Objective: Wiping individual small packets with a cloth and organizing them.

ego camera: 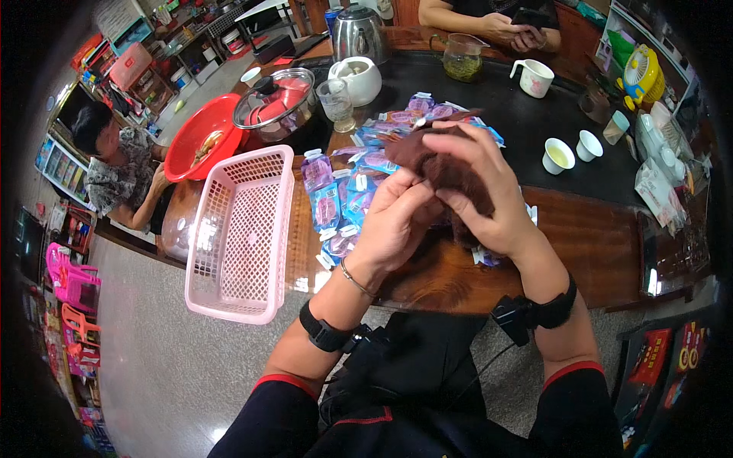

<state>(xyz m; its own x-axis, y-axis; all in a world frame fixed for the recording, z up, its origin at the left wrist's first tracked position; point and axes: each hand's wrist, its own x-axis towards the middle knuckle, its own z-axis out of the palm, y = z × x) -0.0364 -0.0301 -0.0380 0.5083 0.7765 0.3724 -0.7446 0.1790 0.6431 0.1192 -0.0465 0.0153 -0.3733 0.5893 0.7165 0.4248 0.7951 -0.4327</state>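
A dark brown piece of cloth [458, 172] is held up between my two hands, above the wooden table. My left hand [398, 220] pinches its lower left edge between thumb and fingers. My right hand [487, 189] grips it from the right, with the thumb low and the fingers over the top. Beneath and beside the cloth lie many small blue and purple plastic packets [325, 206] with white tabs, piled on the table. An empty-looking pink plastic basket [286, 229] stands left of the packets. What the cloth covers below is hidden.
A red basin [229, 109], a glass-lidded pot [275, 126], a glass [337, 109] and a white pot [366, 80] stand at the back left. A steel kettle [359, 34], glass pitcher [462, 57], mug [535, 80] and small cups [557, 157] stand farther back. Two people sit at the table.
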